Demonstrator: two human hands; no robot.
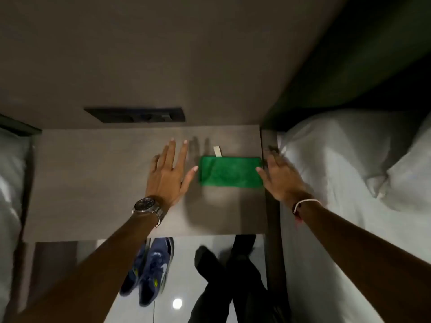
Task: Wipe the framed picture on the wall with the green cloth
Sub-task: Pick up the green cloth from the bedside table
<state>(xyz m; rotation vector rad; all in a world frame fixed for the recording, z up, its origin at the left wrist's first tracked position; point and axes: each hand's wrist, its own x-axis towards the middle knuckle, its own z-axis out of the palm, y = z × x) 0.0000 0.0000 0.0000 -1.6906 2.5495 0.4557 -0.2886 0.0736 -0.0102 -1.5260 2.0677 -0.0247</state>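
Note:
A folded green cloth with a small white tag lies flat on the grey bedside table, near its right edge. My left hand hovers flat just left of the cloth, fingers spread, thumb tip close to the cloth's left side. My right hand is at the cloth's right edge, fingers apart and blurred, thumb touching or nearly touching the cloth. Neither hand holds anything. The framed picture is not in view.
A dark socket panel sits in the wall panel above the table. White bedding and a pillow lie to the right, more bedding to the left. Blue sneakers and dark trouser legs are on the glossy floor below.

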